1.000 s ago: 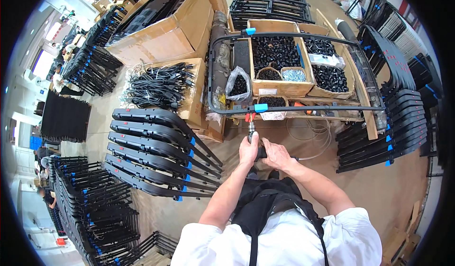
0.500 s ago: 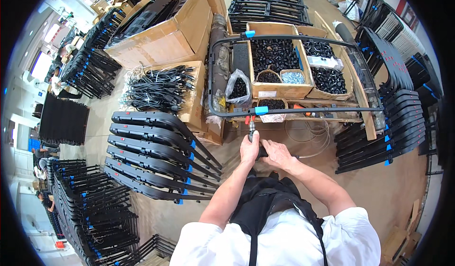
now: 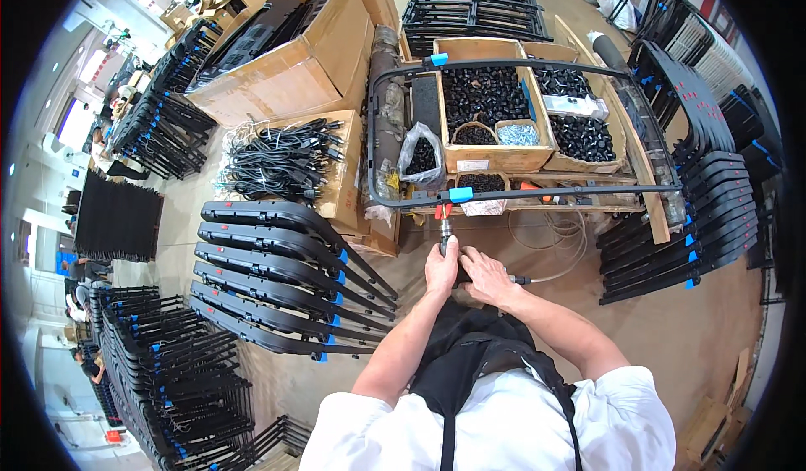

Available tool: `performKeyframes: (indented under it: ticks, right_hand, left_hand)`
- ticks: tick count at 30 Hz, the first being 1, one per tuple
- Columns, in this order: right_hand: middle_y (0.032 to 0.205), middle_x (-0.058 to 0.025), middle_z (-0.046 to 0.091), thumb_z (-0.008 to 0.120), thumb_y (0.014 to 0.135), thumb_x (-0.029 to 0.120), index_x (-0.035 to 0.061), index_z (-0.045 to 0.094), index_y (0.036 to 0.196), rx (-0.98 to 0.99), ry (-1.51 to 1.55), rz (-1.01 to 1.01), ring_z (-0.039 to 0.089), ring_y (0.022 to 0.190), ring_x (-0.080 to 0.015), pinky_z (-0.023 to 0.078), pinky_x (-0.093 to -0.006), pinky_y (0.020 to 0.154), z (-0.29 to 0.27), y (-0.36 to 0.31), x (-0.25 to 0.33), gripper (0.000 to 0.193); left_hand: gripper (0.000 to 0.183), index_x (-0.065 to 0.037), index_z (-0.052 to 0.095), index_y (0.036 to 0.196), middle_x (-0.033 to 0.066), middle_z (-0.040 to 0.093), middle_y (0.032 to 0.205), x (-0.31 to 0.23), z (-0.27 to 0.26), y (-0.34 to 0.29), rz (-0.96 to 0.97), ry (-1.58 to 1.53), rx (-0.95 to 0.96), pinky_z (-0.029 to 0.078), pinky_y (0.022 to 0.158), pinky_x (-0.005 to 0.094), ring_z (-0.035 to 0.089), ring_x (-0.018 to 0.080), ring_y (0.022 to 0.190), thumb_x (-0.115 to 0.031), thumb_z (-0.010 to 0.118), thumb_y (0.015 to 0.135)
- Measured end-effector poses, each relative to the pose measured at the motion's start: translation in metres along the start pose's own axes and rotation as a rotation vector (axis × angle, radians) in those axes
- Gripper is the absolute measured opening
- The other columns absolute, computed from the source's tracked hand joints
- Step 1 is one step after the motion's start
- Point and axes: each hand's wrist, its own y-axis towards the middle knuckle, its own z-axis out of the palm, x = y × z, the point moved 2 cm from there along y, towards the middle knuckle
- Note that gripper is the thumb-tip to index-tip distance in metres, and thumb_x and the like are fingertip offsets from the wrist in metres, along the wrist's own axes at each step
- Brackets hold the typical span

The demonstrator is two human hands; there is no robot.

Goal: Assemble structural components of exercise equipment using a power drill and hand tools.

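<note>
A black tubular frame [image 3: 571,192] lies level over wooden parts boxes, with a blue clip [image 3: 461,195] on its near bar. Pointing away from me, an air screwdriver [image 3: 446,228] has its front end against a red piece [image 3: 443,211] at the near bar's left part. My left hand [image 3: 442,266] is closed around the screwdriver's body, just behind its metal chuck. Close beside it, my right hand [image 3: 486,276] grips the dark rear part, mostly hidden under the fingers. A hose [image 3: 554,277] runs off to the right from there.
Wooden boxes [image 3: 495,163] hold black caps and silver screws, with a plastic bag [image 3: 422,154] of black parts alongside. Bundled cables [image 3: 281,164] lie on a carton at left. Stacked black frames [image 3: 260,257] stand left, more frames [image 3: 680,219] right. A wooden plank [image 3: 642,164] slants at right.
Both hands keep their grip on the air screwdriver, its tip staying at the near bar. The whole view has shifted slightly; little else differs.
</note>
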Motion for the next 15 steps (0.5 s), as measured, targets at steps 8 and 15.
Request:
performKeyframes:
  ticks: [8, 15]
  right_hand:
    - [0.140, -0.0239, 0.053, 0.083, 0.078, 0.018, -0.0016, 0.055, 0.127, 0.003, 0.008, 0.017, 0.061, 0.119, -0.0445, 0.053, -0.0555, 0.100, 0.002, -0.010, -0.002, 0.060]
    - [0.128, -0.0256, 0.058, 0.083, 0.077, 0.020, -0.0001, 0.053, 0.127, 0.034, -0.049, 0.095, 0.063, 0.115, -0.0431, 0.054, -0.0549, 0.096, -0.005, -0.036, -0.009, 0.062]
  left_hand:
    - [0.055, 0.001, 0.068, 0.107, 0.0081, 0.066, 0.088, 0.004, 0.005, -0.008, -0.012, -0.017, -0.008, 0.050, 0.080, 0.0388, 0.057, 0.0189, 0.084, -0.054, 0.064, 0.104]
    - [0.054, 0.001, 0.065, 0.098, 0.0072, 0.064, 0.085, 0.009, 0.024, -0.028, -0.001, 0.011, 0.026, 0.049, 0.078, 0.0397, 0.055, 0.0189, 0.082, -0.053, 0.064, 0.103]
